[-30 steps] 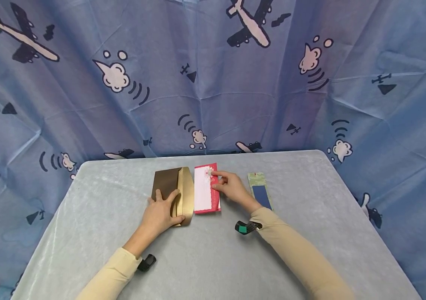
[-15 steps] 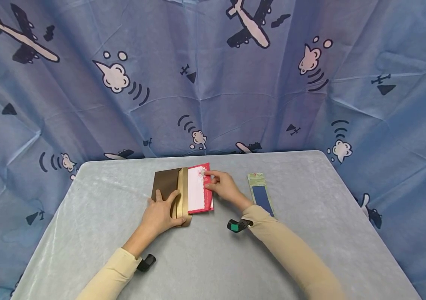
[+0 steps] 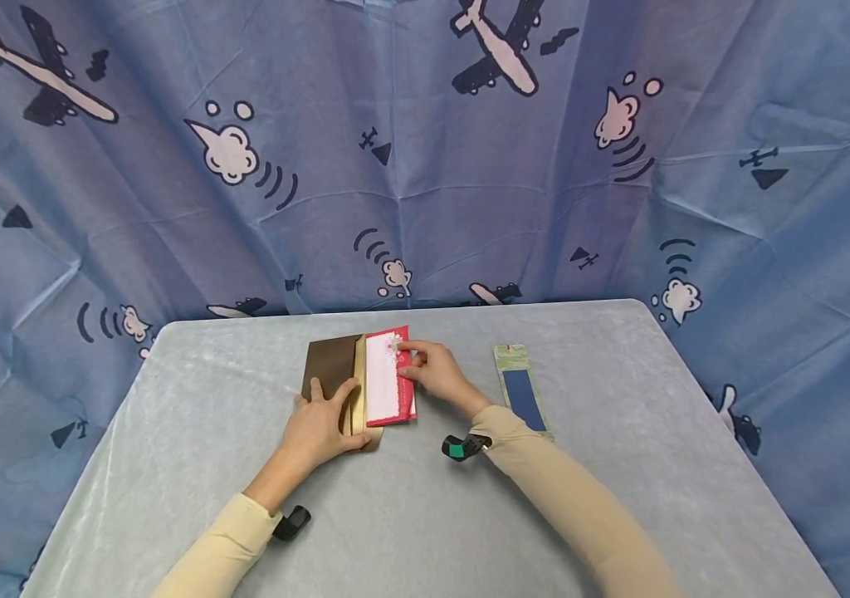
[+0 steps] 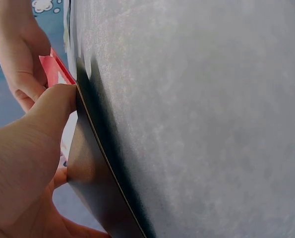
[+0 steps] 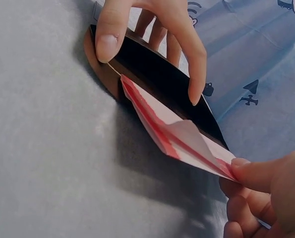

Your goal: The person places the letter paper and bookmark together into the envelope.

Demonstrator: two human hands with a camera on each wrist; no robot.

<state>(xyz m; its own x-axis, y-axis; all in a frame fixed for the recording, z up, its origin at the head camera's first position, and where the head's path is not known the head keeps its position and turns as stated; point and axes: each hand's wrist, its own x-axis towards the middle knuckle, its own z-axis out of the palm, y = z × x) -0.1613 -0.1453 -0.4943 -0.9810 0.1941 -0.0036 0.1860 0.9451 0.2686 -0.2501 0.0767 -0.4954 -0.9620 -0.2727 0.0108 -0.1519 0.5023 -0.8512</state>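
A brown envelope with a gold inner flap lies on the table, its mouth toward the right. Over it my left hand is spread, thumb at the near corner of the mouth and index finger at its upper edge. In the right wrist view the mouth gapes between that thumb and finger. My right hand pinches a red and white greeting card by its right edge. The card's left edge overlaps the gold flap, right at the mouth. One white sheet of the card bulges up in the right wrist view.
To the right lies a flat narrow item, green at the top with a dark blue panel. A pale grey cloth covers the table. Behind its far edge hangs a blue curtain printed with airplanes.
My right hand has slid the card leftward, from beside the envelope onto its gold flap. The left hand and the envelope have stayed in place.
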